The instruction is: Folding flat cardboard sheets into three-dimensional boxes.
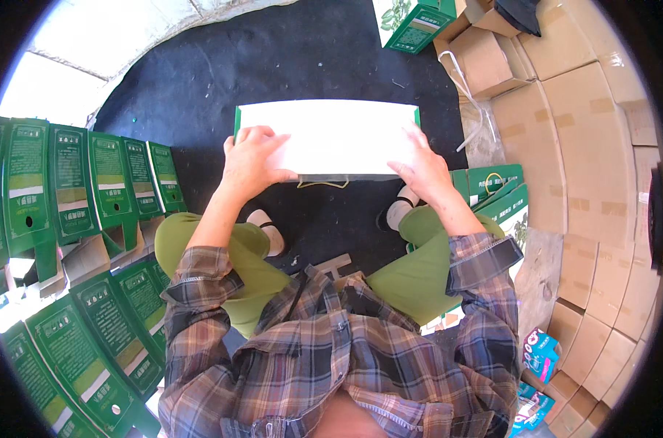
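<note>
A carton box [335, 139] with a bright white upper face and green ends is in front of me, between my knees. My left hand [255, 157] holds its left side, fingers curled over the white face and thumb along the near edge. On the opposite side my right hand [425, 166] grips the near right corner, thumb on the white face and fingers toward the green end. A yellow cord handle [322, 184] loops out below the near edge. The box's underside is hidden.
Rows of green printed cartons [72, 182] stand at my left. Stacked brown cardboard boxes [579, 139] wall the right side. Green cartons [500, 193] are by my right knee, another green-and-white carton [417, 25] at the far right. Black sheeting [200, 80] covers the floor.
</note>
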